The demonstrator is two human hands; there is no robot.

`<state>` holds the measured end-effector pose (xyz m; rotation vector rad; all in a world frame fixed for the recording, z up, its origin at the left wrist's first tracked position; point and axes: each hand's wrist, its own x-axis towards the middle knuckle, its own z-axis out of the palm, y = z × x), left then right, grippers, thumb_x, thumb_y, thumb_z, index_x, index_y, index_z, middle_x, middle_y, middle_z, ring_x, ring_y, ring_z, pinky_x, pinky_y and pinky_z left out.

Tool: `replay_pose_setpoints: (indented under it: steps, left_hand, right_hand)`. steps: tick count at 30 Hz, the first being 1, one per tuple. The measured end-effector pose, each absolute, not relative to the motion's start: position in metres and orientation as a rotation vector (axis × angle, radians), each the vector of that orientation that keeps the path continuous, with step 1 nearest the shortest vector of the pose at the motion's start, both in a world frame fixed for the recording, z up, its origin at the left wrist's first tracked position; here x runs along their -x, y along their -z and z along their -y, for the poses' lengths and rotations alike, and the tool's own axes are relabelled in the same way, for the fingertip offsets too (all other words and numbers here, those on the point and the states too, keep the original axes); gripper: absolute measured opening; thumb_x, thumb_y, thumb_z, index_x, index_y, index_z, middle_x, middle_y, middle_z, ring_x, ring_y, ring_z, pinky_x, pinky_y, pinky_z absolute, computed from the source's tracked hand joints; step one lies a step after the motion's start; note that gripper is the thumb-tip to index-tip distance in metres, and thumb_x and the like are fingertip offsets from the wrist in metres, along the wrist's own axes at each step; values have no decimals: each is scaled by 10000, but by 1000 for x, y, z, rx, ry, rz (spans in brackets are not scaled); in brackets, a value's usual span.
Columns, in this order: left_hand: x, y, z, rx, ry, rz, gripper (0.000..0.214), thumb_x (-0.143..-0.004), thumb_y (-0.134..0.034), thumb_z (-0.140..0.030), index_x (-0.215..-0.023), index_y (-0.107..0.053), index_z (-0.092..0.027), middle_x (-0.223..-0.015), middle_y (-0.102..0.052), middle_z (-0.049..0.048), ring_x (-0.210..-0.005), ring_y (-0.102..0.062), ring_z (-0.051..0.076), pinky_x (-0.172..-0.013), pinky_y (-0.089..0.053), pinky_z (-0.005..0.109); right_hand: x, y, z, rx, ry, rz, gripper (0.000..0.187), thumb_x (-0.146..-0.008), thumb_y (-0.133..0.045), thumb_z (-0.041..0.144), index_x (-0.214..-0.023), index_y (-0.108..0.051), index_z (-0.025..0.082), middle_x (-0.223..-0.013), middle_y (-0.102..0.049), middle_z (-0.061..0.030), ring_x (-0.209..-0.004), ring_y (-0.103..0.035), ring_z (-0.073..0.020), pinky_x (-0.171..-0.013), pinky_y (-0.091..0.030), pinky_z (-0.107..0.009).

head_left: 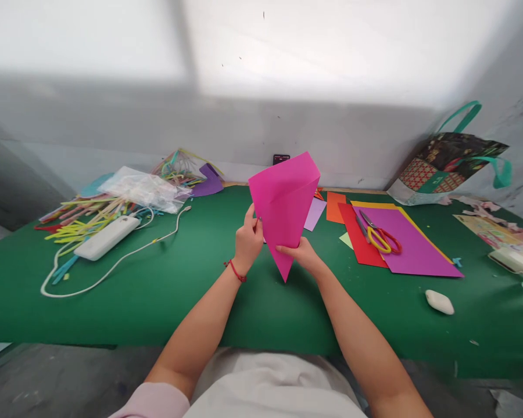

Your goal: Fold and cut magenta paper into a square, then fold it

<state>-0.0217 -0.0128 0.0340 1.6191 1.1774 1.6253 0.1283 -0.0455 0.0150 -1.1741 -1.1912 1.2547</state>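
item one: pink paper [285, 209], folded into a kite-like shape with its point down, held upright above the middle of the green table [157, 302], clear of the surface. item two: my left hand [248, 241], thumb and fingertips pinched on the paper's left edge about halfway up; a red string bracelet [235, 271] sits at that wrist. item three: my right hand [303, 254], thumb laid across the front of the paper just above the lower point, the other fingers behind the sheet where i cannot see them. to the right, on the table: a purple sheet [414, 249] over a red sheet [357, 241] with a yellow edge showing beneath, and scissors [381, 237] with red and yellow handles lying on top; an orange sheet [335, 206] just behind. nearer me on the right, a small white lump [439, 302]. to the left: a white power bank [107, 237] with its cable [113, 267] looped across the green, a heap of coloured straws [87, 217], and a clear plastic bag [142, 188]. far right by the wall, a patterned tote bag [453, 165] with teal handles.
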Motion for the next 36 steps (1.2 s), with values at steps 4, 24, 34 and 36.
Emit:
replay_pose_setpoints:
  steps: [4, 24, 34, 36]
  left_hand:
    - [21, -34, 3, -1410, -1490, -964, 508, -804, -533, -398, -1257, -435, -189, -539, -546, -48, -457, -512, 102, -463, -409, 202]
    - [-28, 2, 47, -1590, -939, -743, 324, -830, -436, -491, -836, -541, -185, -679, -682, 37, -597, -653, 181, -553, -511, 291]
    - [-32, -4, 49, -1477, -905, -701, 371, -791, -439, -565, -743, -496, -201, -559, -658, 21, -529, -649, 190, -513, -514, 302]
    - [-33, -5, 50, -1456, -892, -697, 378, -786, -439, -573, -727, -480, -202, -549, -658, 19, -514, -647, 186, -503, -512, 296]
  right_hand:
    - [-127, -17, 46, 1135, -1219, 1168, 388, -494, -787, 312, -833, -696, 146, -849, -712, -79, -797, -641, -249, -755, -497, -421]
    - [-137, -19, 35, 1033, -748, 610, 316, -513, -760, 337, -717, -634, 131, -677, -648, -32, -670, -601, -186, -605, -487, -309]
    - [-136, -21, 36, 1063, -673, 605, 316, -528, -750, 357, -710, -618, 135, -674, -645, -36, -669, -604, -189, -579, -488, -296]
    - [-137, -21, 36, 1069, -671, 609, 312, -528, -749, 356, -701, -615, 134, -671, -641, -34, -645, -598, -181, -568, -481, -294]
